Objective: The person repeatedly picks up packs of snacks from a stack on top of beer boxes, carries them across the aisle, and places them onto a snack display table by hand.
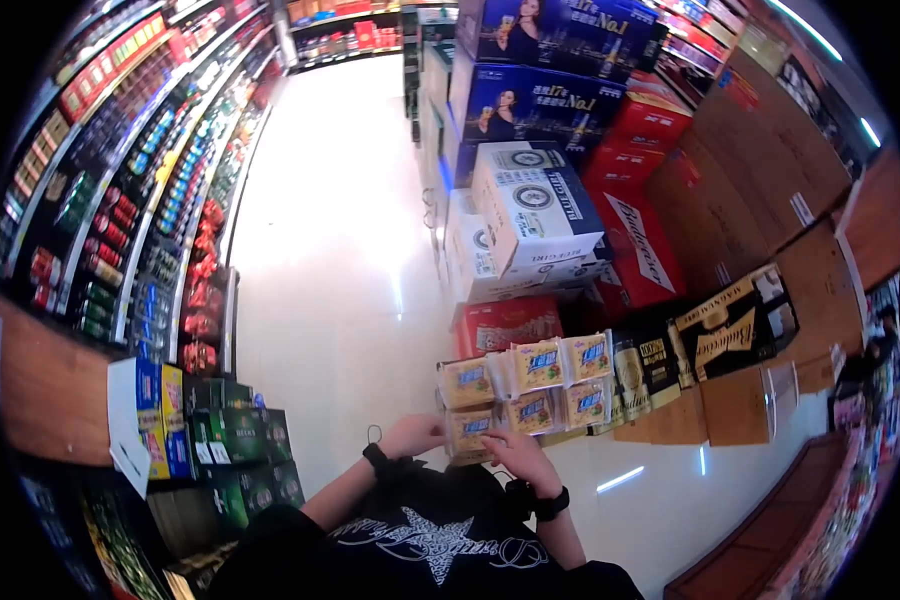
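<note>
Several clear-wrapped packs of square yellow snacks (pixel 540 365) lie in two rows on boxes in front of me. My left hand (pixel 417 437) is at the left edge of the nearest pack (pixel 471 428), fingertips against it. My right hand (pixel 522 460) reaches over the same pack's lower right side, its fingers apart and touching the wrapper. Whether the left fingers grip the wrapper is too small to tell. Both wrists wear black bands.
White and blue cartons (pixel 538 205) and a red carton (pixel 510 322) are stacked behind the packs. Black Budweiser boxes (pixel 725 330) stand to the right. Green beer boxes (pixel 232 435) are at lower left, below shelves of cans and bottles (pixel 150 200). Pale floor (pixel 320 200) runs between.
</note>
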A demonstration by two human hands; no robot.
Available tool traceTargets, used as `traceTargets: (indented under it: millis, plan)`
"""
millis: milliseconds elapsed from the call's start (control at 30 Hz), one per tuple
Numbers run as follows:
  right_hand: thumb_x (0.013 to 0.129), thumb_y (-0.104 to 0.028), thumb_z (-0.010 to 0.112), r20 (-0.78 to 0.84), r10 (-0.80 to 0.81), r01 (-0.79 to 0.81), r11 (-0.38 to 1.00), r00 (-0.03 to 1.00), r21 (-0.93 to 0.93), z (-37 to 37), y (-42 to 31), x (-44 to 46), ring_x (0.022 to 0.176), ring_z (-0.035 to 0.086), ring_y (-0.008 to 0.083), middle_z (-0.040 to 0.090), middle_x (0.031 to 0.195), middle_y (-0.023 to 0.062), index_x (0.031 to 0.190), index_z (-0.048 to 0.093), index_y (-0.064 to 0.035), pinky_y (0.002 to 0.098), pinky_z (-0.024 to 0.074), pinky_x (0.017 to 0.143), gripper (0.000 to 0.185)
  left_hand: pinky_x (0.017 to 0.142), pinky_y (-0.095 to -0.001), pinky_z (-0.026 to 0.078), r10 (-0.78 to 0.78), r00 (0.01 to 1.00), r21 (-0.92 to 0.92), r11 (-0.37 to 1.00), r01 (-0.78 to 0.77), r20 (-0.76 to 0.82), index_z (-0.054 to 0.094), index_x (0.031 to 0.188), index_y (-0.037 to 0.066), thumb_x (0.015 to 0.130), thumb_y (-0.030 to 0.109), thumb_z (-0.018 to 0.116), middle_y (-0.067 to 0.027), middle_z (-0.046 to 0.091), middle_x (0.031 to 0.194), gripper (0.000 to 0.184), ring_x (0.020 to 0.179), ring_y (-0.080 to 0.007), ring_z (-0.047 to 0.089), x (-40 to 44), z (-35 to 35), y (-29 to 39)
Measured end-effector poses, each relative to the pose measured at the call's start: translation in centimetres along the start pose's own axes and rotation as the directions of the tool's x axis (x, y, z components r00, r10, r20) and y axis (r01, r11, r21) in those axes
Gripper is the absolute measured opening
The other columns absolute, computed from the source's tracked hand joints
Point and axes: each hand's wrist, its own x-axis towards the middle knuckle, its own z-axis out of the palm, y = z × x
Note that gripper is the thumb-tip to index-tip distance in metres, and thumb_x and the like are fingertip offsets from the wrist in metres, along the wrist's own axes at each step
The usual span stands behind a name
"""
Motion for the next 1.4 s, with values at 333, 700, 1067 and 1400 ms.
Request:
traceTargets:
  millis: [333, 700, 1067, 1400]
  plan:
    - [0.094, -0.026, 0.058, -0.235, 0.116, -0.015, 0.919, 0.965, 0.393, 6.6, -0.4, -1.2, 0.074, 0.062, 0.0151, 0.067, 0.099, 0.0096, 0.119, 0.06, 0.0029, 0.0268, 0.0507, 0.066, 0.038, 0.101, -0.0326, 0.041, 0.158, 0.881, -0.246, 0.968, -0.049, 0.445, 0.043, 0.138, 0.004, 0.097, 0.026, 0.055, -0.0102, 0.059, 0.126, 0.049, 0.115, -0.0169, 0.054, 0.9, -4.1, -2.0]
    - [0.094, -0.014, 0.057, -0.501, 0.211, 0.146, 0.801, 0.839, 0.581, 11.5, -3.1, -6.5, 0.083, 0.057, 0.0113, 0.06, 0.12, 0.005, 0.131, 0.053, -0.0057, 0.0244, 0.0468, 0.075, 0.039, 0.089, -0.0277, 0.048, 0.453, 0.756, -0.649, 0.759, -0.049, 0.473, 0.046, 0.133, 0.002, 0.092, 0.011, 0.058, -0.0062, 0.06, 0.118, 0.044, 0.103, -0.0134, 0.058, -1.5, -6.5, 0.3]
    - [0.091, -0.011, 0.061, -0.72, 0.388, 0.314, 0.708, 0.576, 0.633, 16.4, -2.1, -13.1, 0.078, 0.058, 0.0111, 0.063, 0.095, 0.0055, 0.123, 0.054, -0.0034, 0.026, 0.0477, 0.07, 0.033, 0.099, -0.0309, 0.043, 0.461, 0.56, -0.525, 0.849, -0.055, 0.688, 0.044, 0.137, 0.001, 0.092, 0.012, 0.06, -0.0074, 0.057, 0.127, 0.05, 0.114, -0.0149, 0.054, -3.7, -5.6, 5.6]
    - [0.089, -0.006, 0.062, -0.8, 0.516, 0.458, 0.657, 0.306, 0.599, 22.5, -2.3, -22.5, 0.08, 0.06, 0.0111, 0.065, 0.088, 0.0052, 0.102, 0.056, -0.0006, 0.0262, 0.0465, 0.073, 0.016, 0.085, -0.0336, 0.049, 0.591, 0.537, -0.245, 0.777, -0.58, 0.602, 0.057, 0.113, -0.002, 0.088, 0.02, 0.063, -0.0155, 0.067, 0.1, 0.034, 0.093, -0.024, 0.064, -9.5, 0.7, 10.3]
